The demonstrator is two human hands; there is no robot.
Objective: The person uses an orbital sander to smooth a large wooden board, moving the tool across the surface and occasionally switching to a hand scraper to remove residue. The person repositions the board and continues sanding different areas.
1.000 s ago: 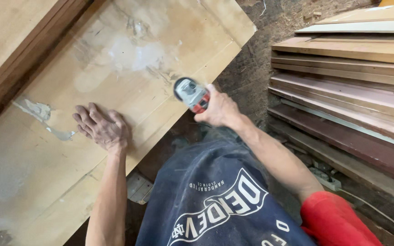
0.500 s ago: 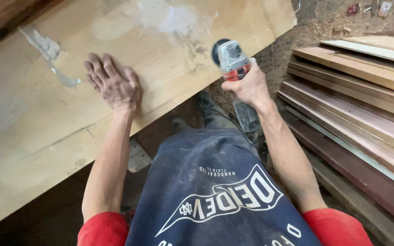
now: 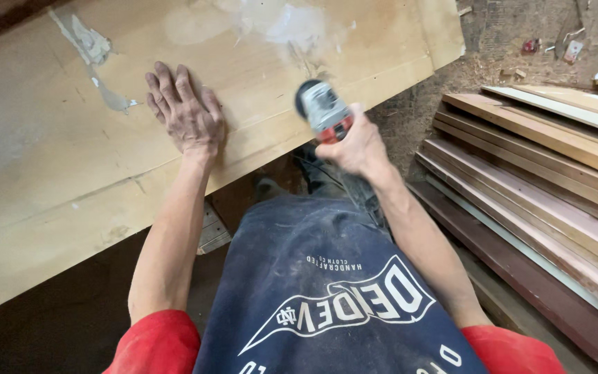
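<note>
Angle grinder [image 3: 324, 111]: a small handheld power tool with a grey head and a red band at the neck, seen from the head camera. It sits at the near edge of the large plywood panel [image 3: 50, 159], its dark disc end pointing up and left onto the board; the disc itself is blurred, and contact with the wood cannot be confirmed. The right hand [image 3: 358, 147] is wrapped fully around the tool's body just behind the red band, fingers closed tight on it, forearm running down and right toward a red sleeve.

The left hand [image 3: 187, 114] lies palm down on the panel, fingers spread and flat, holding nothing, pressed against the bare wood just left of the grinder and clear of it. The arm extends straight back to the other red sleeve.

The panel is pale, tilted across the upper left of the view, with whitish filler patches [image 3: 292, 24] along the top near the grinder and a grey smear [image 3: 88, 41] above the left hand. A thin seam line crosses the board beneath both hands.

At right, a stack of long boards [image 3: 541, 166] in tan and reddish tones rests on the dusty floor [image 3: 500, 34], well apart from the panel. A dark blue apron [image 3: 313, 277], dusted white, fills the lower centre.
</note>
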